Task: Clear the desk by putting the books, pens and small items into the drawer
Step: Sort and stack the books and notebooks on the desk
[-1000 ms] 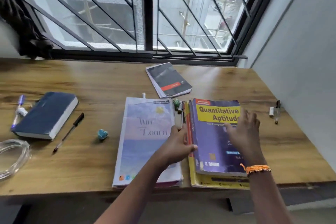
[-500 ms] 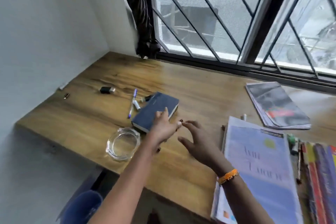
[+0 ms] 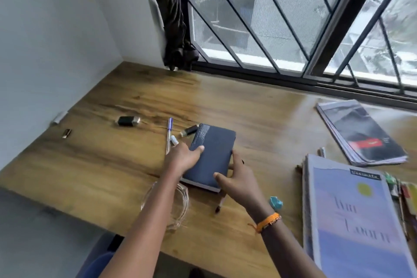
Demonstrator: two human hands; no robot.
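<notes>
- Dark blue book (image 3: 212, 156) lies on the wooden counter (image 3: 101, 165), clasped between both hands.
- Left hand (image 3: 182, 158) grips the book's left edge, thumb laid on the cover; right hand (image 3: 237, 178) grips its right and near edge, thumb on the cover, an orange wristband (image 3: 268, 221) on that wrist.
- Glass ashtray (image 3: 178, 205), the one container in view, sits under the left forearm, just below the book; nothing can be made out inside it.
- Beyond the left hand: a purple-capped pen (image 3: 168, 135), a small white cap (image 3: 174, 140) and a black USB stick (image 3: 189, 130) just beside the book's far corner.
- Farther left of the left hand: a black lighter-like item (image 3: 128, 120) and a small brown piece (image 3: 66, 133).
- Below the right hand a dark pen (image 3: 220, 205) pokes out from under the book; a teal crumpled bit (image 3: 275, 203) lies just right of the wrist.
- Right of the right hand: a large pale blue book (image 3: 352, 221), with pens (image 3: 393, 189) along its right edge, and beyond it a dark-covered booklet (image 3: 361, 133).
</notes>
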